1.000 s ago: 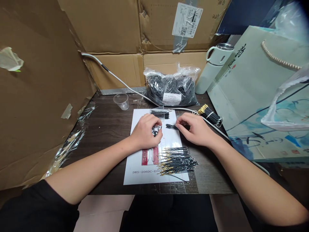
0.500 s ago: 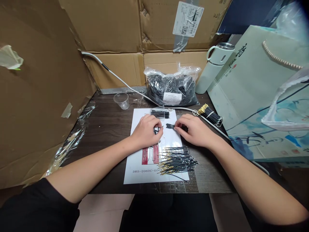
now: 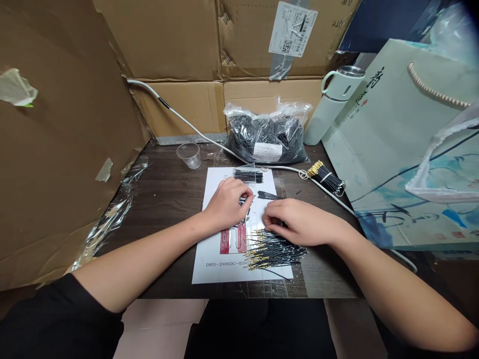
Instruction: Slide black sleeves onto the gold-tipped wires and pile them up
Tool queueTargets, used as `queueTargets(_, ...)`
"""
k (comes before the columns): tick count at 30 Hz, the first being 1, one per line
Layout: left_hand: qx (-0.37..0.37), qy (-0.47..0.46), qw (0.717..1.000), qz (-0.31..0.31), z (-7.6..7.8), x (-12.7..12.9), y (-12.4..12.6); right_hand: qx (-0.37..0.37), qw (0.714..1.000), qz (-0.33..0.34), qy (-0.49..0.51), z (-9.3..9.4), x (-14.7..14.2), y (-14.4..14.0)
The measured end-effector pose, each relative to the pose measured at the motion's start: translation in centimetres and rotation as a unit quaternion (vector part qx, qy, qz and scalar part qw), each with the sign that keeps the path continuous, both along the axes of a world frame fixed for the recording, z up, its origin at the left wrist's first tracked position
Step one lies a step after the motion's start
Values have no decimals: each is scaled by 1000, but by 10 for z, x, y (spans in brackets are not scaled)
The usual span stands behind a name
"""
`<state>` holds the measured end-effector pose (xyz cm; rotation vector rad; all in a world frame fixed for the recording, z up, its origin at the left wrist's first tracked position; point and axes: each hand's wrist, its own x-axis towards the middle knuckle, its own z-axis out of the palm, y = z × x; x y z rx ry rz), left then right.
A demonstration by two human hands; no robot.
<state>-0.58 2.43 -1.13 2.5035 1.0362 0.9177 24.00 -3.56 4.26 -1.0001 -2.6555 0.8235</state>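
My left hand rests on the white printed sheet, thumb and forefinger pinched together. A tiny dark tip shows at the pinch, too small to name, and small black pieces lie partly hidden under the palm. My right hand is curled at the top edge of a loose pile of black wires with gold-coloured ends. Its fingertips are closed, and what they hold, if anything, is hidden. Just above it lies a small row of black wires. Behind the left hand, a clear open holder contains short black pieces.
A clear bag of black wires stands at the back, beside a small plastic cup. A white cable crosses the table. To the right are a tied wire bundle, a pale green flask and a paper bag. Cardboard walls surround the table.
My right hand has left the small row of black wires and moved down toward me to the loose pile. My left hand has stayed nearly in place, still pinched.
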Motion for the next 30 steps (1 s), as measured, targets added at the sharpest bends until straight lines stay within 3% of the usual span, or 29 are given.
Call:
queueTargets(6,-2,-80,997,-6,9,3,-7,13,999,-2,-35,3,-3,-6)
queueTargets(12,-126,-172,977,-6,12,7,-12,23,996,-5,-84,6,-7,-9)
queueTargets(17,-166,-200,966,-5,7,7,-7,27,995,-16,-97,8,-8,-10)
queueTargets(25,-159,-210,965,-15,6,6,-4,45,993,-56,94,10,4,0)
queueTargets(30,-173,-221,960,-14,6,6,-3,114,969,-141,167,6,11,7)
